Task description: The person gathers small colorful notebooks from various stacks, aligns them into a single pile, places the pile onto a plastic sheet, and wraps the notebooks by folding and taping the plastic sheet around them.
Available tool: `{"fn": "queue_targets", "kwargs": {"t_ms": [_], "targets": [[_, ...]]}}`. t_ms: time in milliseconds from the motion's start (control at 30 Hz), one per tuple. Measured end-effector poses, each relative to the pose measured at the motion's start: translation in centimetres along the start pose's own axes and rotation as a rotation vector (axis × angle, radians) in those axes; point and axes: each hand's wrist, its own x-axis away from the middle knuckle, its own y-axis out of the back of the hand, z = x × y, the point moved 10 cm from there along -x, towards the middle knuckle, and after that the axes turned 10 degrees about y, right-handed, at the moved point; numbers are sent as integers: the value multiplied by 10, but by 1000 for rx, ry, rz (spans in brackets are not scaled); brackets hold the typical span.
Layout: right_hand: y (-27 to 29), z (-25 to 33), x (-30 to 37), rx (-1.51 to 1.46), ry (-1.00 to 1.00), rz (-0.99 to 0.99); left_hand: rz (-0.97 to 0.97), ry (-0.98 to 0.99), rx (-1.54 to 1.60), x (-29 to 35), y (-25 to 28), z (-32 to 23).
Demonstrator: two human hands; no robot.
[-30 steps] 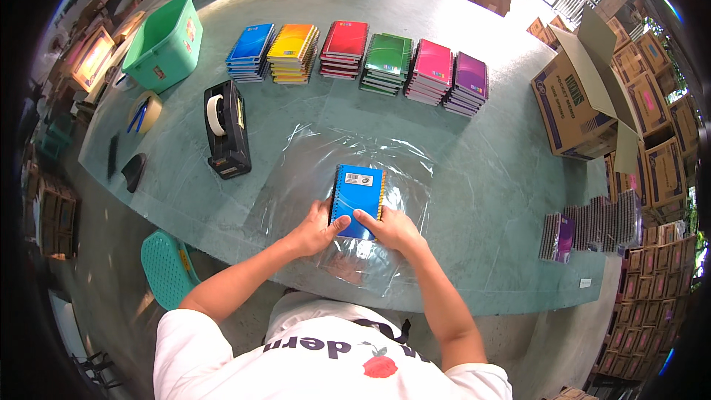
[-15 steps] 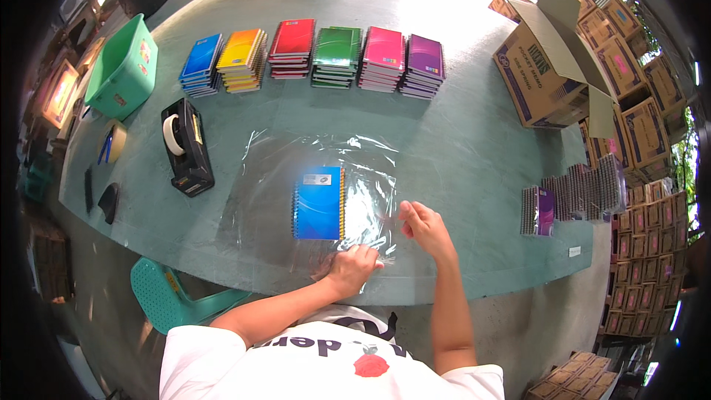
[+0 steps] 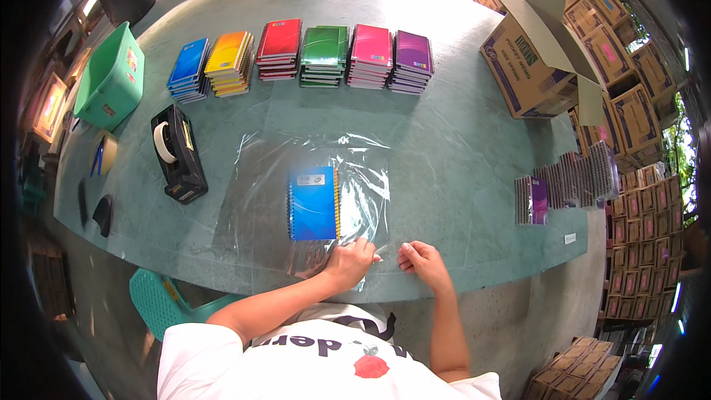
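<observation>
Head view: your left hand pinches the near edge of the clear plastic wrap, flattening it on the bench; your right hand rests loosely curled, empty, beside it. Blue notebook lies on the wrap.

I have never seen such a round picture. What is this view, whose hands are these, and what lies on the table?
A wide-lens camera on a person's head looks down, so edges bend. No machine: the left hand and right hand are the person's own, pressing the near edge of a clear plastic sheet on a green table. A blue spiral notebook lies on the sheet. Farther off are six coloured notebook stacks, a tape dispenser, a green bin and an open cardboard box. Neither hand lifts anything.
</observation>
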Motion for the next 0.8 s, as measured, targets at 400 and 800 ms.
{"fn": "queue_targets", "kwargs": {"t_ms": [400, 800], "targets": [[-63, 40, 13, -117, 222, -70, -79, 68, 390, 23, 61, 8], [-34, 49, 2, -286, 252, -342, -135, 194, 441, 43, 68, 33]]}}
